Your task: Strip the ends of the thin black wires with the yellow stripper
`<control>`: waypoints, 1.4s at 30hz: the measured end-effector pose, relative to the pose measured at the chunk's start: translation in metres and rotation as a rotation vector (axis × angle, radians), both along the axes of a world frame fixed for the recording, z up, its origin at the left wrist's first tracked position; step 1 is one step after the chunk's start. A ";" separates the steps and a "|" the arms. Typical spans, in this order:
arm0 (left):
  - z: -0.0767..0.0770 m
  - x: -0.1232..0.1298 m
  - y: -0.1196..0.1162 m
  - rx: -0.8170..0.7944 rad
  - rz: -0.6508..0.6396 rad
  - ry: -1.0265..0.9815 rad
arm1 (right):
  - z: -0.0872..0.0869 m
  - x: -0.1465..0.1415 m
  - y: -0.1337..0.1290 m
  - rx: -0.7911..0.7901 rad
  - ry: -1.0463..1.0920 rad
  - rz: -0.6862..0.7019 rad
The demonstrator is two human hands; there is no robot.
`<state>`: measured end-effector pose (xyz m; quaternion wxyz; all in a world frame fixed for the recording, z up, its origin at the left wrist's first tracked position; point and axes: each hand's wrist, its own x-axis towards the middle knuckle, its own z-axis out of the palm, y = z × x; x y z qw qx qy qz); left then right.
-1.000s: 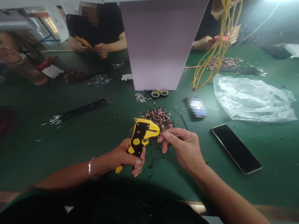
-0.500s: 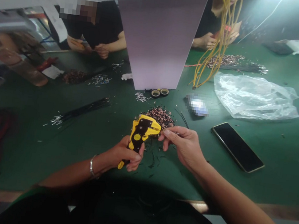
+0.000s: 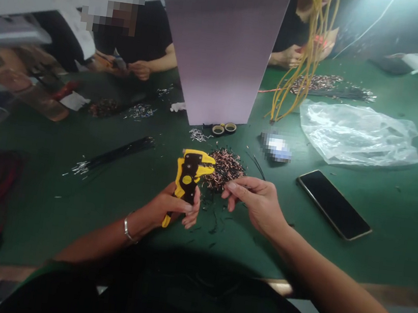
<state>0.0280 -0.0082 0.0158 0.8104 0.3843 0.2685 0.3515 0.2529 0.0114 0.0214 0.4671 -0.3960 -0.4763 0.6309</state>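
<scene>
My left hand (image 3: 179, 206) is wrapped round the handles of a yellow and black wire stripper (image 3: 190, 174). The tool's jaws stand apart and point right, at the left edge of a pile of short black pieces with copper ends (image 3: 226, 166). My right hand (image 3: 253, 198) is pinched just right of the jaws, over the pile's lower right side. What its fingertips hold is too small to make out. A few thin black wires (image 3: 257, 165) lie behind that hand.
On the green table (image 3: 107, 225) are a phone (image 3: 333, 205), a clear plastic bag (image 3: 358, 135), two tape rolls (image 3: 224, 129) and a black wire bundle (image 3: 117, 154). Yellow cables (image 3: 311, 52) hang beside a purple panel (image 3: 226, 56). Other people's hands (image 3: 141, 69) are across the table.
My left hand and the stripper have moved left and slightly up, away from my right fingertips. The stripper's jaws have opened. My right hand has hardly moved.
</scene>
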 end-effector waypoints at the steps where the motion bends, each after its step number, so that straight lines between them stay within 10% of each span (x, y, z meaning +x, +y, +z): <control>1: 0.000 0.000 0.001 0.007 0.003 0.003 | -0.001 0.000 0.000 0.010 -0.015 0.006; 15: 0.002 0.009 -0.005 0.047 -0.042 -0.006 | 0.007 -0.005 -0.013 0.213 -0.248 -0.029; 26: 0.002 0.011 -0.006 0.133 -0.096 0.069 | 0.002 -0.011 -0.016 0.875 -0.626 -0.174; 42: -0.005 0.012 -0.005 0.302 -0.121 0.221 | -0.004 -0.016 -0.022 0.979 -0.669 -0.109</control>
